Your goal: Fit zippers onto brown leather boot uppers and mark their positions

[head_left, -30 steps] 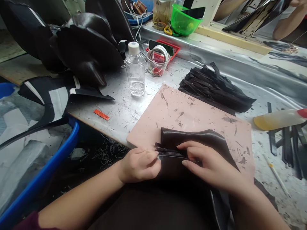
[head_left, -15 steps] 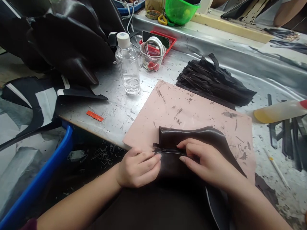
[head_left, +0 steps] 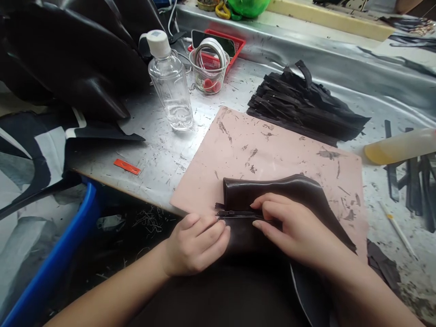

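A dark brown leather piece with a black zipper lies folded on the near edge of a pink mat. My left hand is curled, its fingertips pinching the zipper's left end. Just to the right, my right hand presses its bent fingers on the leather and the zipper. The leather hangs over the table edge toward my lap.
A heap of black zipper strips lies beyond the mat. A clear bottle, a cup with tape rolls and a red tray stand at the back left. Dark leather pieces pile up left. A glue bottle lies right; a blue bin sits lower left.
The view has tilted down, so the table items sit higher in the picture. Both hands stay on the zipper and leather with only slight finger shifts.
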Demonstrator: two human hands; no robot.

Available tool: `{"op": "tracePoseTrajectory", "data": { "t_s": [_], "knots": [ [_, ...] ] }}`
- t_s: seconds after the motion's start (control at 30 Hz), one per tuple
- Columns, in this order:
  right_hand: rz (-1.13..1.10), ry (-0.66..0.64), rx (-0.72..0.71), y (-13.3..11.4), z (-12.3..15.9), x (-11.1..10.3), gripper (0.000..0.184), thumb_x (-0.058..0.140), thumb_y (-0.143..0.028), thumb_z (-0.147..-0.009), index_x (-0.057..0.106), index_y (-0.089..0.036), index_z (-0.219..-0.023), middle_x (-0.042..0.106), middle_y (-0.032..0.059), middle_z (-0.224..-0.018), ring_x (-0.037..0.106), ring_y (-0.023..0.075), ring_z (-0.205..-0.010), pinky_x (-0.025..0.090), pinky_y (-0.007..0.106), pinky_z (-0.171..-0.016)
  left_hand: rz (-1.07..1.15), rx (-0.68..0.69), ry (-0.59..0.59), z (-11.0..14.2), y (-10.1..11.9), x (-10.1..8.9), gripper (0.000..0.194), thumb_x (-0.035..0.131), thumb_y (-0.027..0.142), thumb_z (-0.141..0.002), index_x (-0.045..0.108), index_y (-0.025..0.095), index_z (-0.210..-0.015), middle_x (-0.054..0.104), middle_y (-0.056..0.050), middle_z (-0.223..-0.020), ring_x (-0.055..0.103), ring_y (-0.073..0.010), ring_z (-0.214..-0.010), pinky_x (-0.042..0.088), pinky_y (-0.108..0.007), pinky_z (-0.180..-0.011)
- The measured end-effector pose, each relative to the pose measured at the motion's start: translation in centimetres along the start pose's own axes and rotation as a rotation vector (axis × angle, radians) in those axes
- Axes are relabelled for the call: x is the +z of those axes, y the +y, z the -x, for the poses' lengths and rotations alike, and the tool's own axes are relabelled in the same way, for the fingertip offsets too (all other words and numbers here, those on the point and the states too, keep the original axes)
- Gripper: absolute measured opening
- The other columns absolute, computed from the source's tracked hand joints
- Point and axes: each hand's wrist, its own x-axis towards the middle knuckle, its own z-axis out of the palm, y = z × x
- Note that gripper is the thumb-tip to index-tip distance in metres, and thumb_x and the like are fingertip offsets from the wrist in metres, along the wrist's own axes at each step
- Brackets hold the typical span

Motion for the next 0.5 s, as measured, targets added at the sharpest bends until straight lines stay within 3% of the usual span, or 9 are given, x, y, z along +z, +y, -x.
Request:
{"op": "tracePoseTrajectory", "data": {
  "t_s": [0.3, 0.5],
  "knots": [
    [-0.009, 0.001, 0.012, -0.08, 0.06, -0.09, 0.027, 0.05, -0.017, -0.079, 0.033, -0.022, -0.058, 0.063, 0.006, -0.095, 0.059, 0.0194, -0.087, 0.048, 0.033, -0.074, -0.018, -0.02, -0.045, 0.01, 0.13, -0.2, 0.024, 0.044, 0.009, -0.082, 0.067, 0.013, -0.088, 0.07, -0.002, -0.09, 0.061, -0.0158, -0.081, 0.038, -0.029, -0.067],
    [-0.039, 0.049, 0.03, -0.08, -0.06, -0.15, 0.026, 0.05, -0.018, -0.08, 0.036, -0.022, -0.059, 0.065, 0.0042, -0.088, 0.06, 0.0177, -0.081, 0.049, 0.03, -0.069, -0.042, -0.041, -0.031, 0.63, 0.17, -0.41, 0.03, 0.042, 0.019, -0.075, 0.067, 0.014, -0.091, 0.07, -0.003, -0.097, 0.057, -0.0178, -0.076, 0.035, -0.033, -0.067]
  ]
}}
